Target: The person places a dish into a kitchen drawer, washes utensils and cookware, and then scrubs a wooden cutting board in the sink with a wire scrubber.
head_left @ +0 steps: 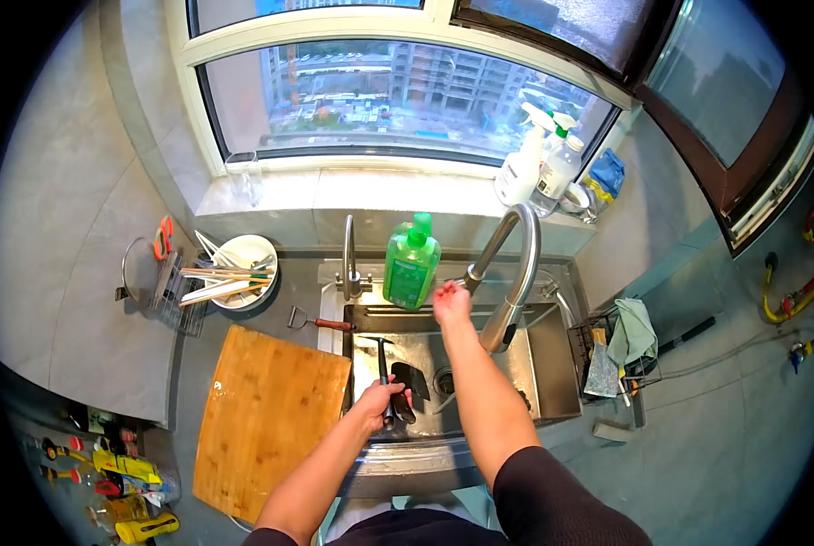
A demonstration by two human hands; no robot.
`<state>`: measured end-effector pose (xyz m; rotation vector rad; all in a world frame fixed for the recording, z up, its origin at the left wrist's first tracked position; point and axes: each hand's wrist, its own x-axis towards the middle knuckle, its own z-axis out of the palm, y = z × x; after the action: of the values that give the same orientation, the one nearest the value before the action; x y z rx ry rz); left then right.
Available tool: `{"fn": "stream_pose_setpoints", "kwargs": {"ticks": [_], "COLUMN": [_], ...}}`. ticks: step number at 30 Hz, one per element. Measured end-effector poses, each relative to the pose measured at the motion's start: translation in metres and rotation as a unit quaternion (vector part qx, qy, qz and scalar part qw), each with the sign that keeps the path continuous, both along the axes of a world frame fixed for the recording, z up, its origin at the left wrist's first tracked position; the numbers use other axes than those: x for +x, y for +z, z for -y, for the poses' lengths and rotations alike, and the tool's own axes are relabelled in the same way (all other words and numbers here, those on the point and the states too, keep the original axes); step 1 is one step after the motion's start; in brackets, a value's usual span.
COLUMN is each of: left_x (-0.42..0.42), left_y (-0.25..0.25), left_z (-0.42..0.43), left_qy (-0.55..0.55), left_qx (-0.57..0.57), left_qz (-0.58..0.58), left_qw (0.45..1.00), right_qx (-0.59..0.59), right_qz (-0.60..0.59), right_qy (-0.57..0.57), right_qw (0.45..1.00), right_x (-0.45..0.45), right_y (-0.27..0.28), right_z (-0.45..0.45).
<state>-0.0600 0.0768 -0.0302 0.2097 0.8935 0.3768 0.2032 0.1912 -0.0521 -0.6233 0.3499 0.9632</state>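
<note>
Black-handled tool (383,362): sat clamped in the left hand (376,404), over the steel sink (557,364).
Right hand (452,303): was at the tap (533,250), apart from the left; grip unclear.
Green bottle (411,269): stood behind the sink.

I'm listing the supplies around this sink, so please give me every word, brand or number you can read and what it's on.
None can be read with certainty.
Green bottle: label print too small and blurred.
White spray bottle: marking too small.
Yellow packet: print too blurred.
Blue-and-yellow bag: no legible text.
</note>
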Motion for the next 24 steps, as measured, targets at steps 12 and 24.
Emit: {"fn": "stream_pose_setpoints", "kwargs": {"ticks": [12, 24], "left_x": [0.016, 0.027], "left_y": [-0.014, -0.008], "left_z": [0.006, 0.003], "left_qy": [-0.008, 0.02], "left_qx": [0.008, 0.013], "left_qz": [-0.023, -0.046], "left_qw": [1.0, 0.999], "right_qx": [-0.047, -0.174], "right_qz": [-0.028, 0.28], "right_qy": [0.054, 0.186], "right_qw": [0.997, 0.925], "right_x": [-0.02, -0.045], "right_y": [-0.01, -0.016], "right_z": [0.0, 0.048]}}
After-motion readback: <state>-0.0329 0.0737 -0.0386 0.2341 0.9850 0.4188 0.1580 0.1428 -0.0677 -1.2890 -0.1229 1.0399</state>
